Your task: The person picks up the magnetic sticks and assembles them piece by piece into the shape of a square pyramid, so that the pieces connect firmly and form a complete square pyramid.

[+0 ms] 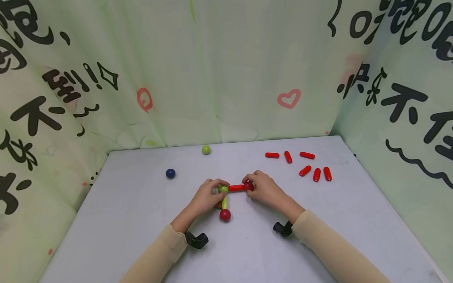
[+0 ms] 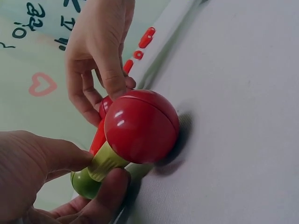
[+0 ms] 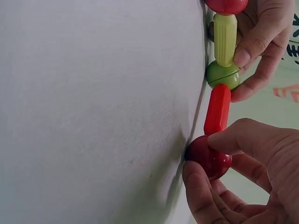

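Note:
My left hand (image 1: 209, 194) pinches a green ball (image 3: 219, 77) where it meets a ribbed yellow stick (image 3: 225, 39). A glossy red ball (image 1: 225, 215) caps the stick's near end. From the green ball a red stick (image 1: 236, 188) runs right to a darker red ball (image 3: 202, 156), which my right hand (image 1: 264, 190) grips between thumb and fingers. Together the pieces make an L-shaped chain low over the white table. Beside the yellow stick, a small dark red patch shows partly behind my left hand; its kind is unclear.
A dark blue ball (image 1: 170, 173) lies on the table (image 1: 124, 220) to the left, and another green ball (image 1: 206, 149) near the back edge. Several loose red sticks (image 1: 307, 155) are scattered at the back right. Printed curtains (image 1: 219, 78) enclose the table's back and sides.

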The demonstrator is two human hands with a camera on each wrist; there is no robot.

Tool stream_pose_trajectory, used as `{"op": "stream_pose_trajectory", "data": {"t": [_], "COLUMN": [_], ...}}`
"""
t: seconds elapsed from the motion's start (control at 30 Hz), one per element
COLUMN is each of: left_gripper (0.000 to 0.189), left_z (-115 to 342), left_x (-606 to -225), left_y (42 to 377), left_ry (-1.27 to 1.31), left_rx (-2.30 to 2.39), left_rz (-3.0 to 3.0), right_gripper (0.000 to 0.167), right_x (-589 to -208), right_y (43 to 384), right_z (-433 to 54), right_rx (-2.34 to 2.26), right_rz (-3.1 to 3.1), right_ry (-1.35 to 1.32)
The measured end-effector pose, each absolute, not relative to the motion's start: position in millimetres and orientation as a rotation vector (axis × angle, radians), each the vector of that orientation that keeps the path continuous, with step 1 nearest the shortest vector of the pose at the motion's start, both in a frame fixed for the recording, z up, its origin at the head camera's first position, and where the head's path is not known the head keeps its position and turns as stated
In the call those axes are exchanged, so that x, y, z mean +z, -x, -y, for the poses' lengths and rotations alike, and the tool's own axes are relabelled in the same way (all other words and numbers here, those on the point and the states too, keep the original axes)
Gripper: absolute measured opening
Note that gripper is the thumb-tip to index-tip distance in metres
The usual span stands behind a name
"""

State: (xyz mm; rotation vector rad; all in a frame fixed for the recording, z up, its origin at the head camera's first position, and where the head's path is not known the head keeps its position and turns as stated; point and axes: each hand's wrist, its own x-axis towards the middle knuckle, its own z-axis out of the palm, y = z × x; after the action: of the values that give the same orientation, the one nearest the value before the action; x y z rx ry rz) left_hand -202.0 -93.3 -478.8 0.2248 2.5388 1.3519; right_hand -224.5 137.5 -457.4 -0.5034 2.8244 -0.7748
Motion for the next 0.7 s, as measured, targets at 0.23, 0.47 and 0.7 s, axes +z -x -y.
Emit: {"op": "stream_pose_trajectory", "data": {"t": [0.23,0.47,0.7], "left_gripper": [0.021,0.019,0.026], "left_z": [92,77,56], "left_x": [-473,-460,-455], "left_y": [206,220,229], "left_ry": [-0.304,-0.439,-0.623], "left_rx": [1.170,0.866,0.659], "left_rz": [-2.677,-2.841,-2.814], "right_gripper": [0.036,0.039,0.050], "right_x": [-457,-454,-449], "right_y": [218,221,230], "right_z": [-145,-176,-225], "right_rx": [-0.826,-0.813,-0.648], "right_rz": [-2.852,-2.921,-3.033], "right_ry": [0.492,0.361,0.100]}}
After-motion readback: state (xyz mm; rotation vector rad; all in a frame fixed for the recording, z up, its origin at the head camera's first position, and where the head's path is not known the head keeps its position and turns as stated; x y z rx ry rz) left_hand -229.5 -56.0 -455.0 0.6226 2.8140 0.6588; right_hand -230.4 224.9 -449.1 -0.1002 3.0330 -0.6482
